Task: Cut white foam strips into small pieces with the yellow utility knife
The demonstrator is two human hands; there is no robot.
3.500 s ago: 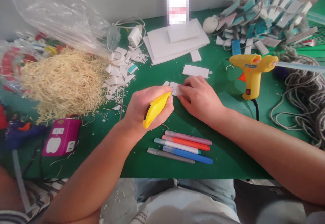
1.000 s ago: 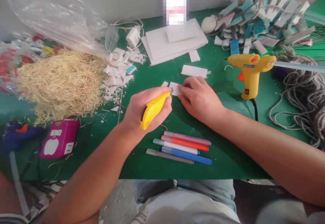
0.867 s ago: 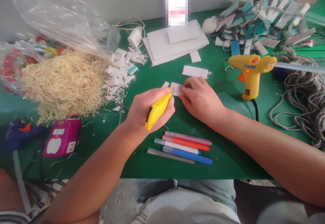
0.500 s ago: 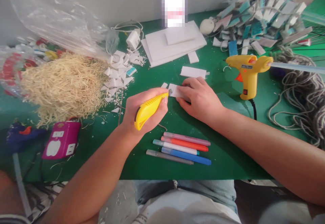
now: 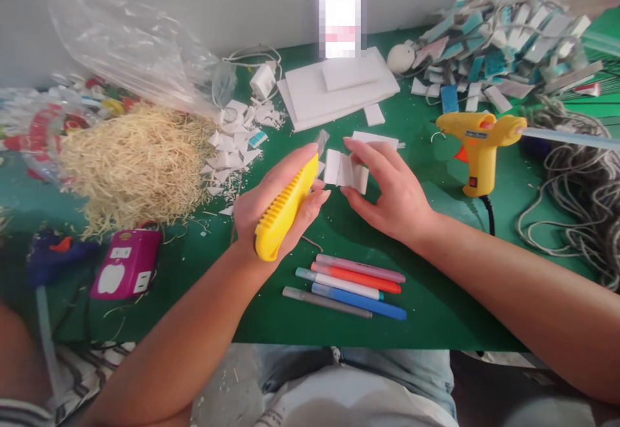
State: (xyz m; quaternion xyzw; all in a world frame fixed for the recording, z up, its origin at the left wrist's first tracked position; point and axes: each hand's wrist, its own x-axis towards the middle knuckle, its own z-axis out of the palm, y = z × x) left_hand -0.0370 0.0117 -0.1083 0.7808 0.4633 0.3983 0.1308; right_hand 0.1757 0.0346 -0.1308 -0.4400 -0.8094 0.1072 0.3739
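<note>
My left hand [image 5: 290, 201] is closed around a yellow utility knife [image 5: 285, 210], its blade end pointing away from me. In my right hand [image 5: 394, 188], thumb and fingers grip a small piece of white foam board [image 5: 345, 170] by its edges. The piece is bent, with a crease or cut line across it. Its left end comes close to my left fingertips; whether they touch it I cannot tell. Behind my right fingers lies a white foam board strip [image 5: 375, 137], partly covered by them.
Several markers [image 5: 358, 278] lie in front of me. A yellow hot glue gun [image 5: 479, 149] stands to the right, beside grey yarn [image 5: 581, 188]. White scraps [image 5: 235, 143], straw-like shreds [image 5: 140, 162] and a purple power socket [image 5: 126, 264] are on the left. White boards [image 5: 310, 101] lie behind.
The knife has come away from the white foam board piece and tilted more upright. My right hand has raised and bent the piece, which lay flat before. The view has shifted slightly.
</note>
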